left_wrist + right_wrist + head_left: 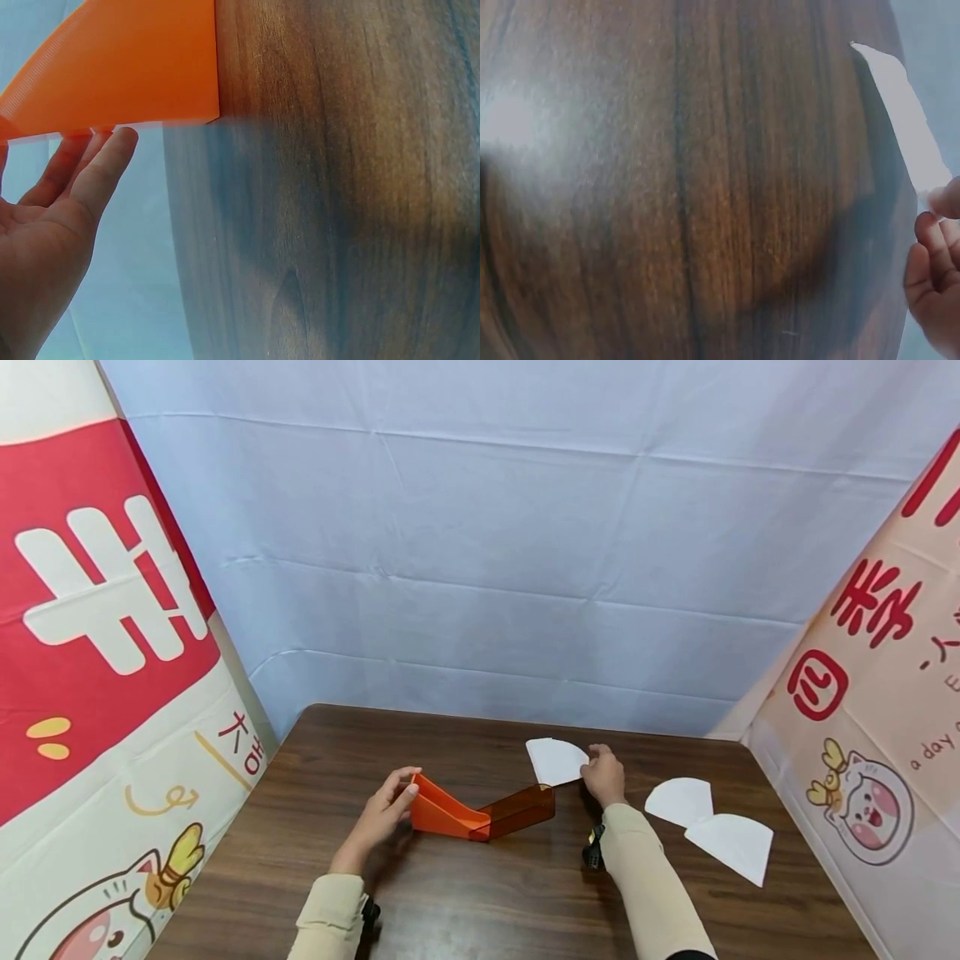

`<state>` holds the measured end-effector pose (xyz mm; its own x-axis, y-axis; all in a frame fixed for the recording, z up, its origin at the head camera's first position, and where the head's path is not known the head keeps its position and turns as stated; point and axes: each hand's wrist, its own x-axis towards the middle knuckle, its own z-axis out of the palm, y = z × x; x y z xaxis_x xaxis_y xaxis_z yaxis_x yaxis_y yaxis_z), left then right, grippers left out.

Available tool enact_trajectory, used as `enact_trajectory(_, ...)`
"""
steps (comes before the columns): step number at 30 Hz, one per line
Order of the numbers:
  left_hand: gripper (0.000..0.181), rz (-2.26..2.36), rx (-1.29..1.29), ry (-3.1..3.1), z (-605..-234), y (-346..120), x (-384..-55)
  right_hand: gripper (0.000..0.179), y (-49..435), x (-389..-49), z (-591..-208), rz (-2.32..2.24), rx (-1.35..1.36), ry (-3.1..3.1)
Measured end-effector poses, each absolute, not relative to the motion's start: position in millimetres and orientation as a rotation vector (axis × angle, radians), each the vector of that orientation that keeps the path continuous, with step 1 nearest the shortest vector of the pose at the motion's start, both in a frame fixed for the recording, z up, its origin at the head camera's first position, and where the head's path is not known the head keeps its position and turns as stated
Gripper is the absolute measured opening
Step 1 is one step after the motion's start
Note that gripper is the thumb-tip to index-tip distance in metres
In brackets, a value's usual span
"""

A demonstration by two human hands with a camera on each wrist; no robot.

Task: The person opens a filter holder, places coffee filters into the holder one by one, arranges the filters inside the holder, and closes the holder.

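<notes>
An orange holder (442, 810) with a tall end and an unfolded see-through brown lid (522, 811) stands on the table. Against its tall end lie the fingertips of my left hand (386, 814), fingers fairly straight; the left wrist view shows them at the edge of the orange wall (142, 64). My right hand (604, 775) pinches a white fan-shaped filter paper (557, 761) by its right corner, just behind the lid's far end. In the right wrist view the paper (904, 112) appears nearly edge-on, between thumb and fingertips.
Two more white fan-shaped papers, a rear one (681, 801) and a front one (731, 843), lie overlapping on the right side of the brown wooden table (480, 910). A pale blue cloth (480, 543) hangs behind the table, with printed cloths on both sides.
</notes>
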<state>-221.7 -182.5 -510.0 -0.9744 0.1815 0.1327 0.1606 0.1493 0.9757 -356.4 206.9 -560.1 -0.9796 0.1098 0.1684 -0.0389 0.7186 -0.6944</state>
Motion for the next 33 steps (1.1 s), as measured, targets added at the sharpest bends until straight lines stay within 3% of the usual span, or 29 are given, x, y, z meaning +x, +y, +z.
enact_trajectory(3, 0.033, 2.013, 0.360, 2.371, -510, -182, -222, 0.038, 209, -356, -560, 1.154, -0.098, -2.708)
enact_trajectory(9, 0.033, 1.993, 0.371, 2.412, -509, -183, -221, 0.024, 208, -354, -557, 1.229, -0.206, -2.656)
enact_trajectory(16, 0.034, 1.988, 0.368, 2.407, -506, -182, -220, 0.023, 206, -353, -555, 1.249, -0.237, -2.654)
enact_trajectory(33, 0.035, 2.015, 0.333, 2.349, -509, -183, -223, 0.013, 201, -350, -544, 1.230, -0.067, -2.534)
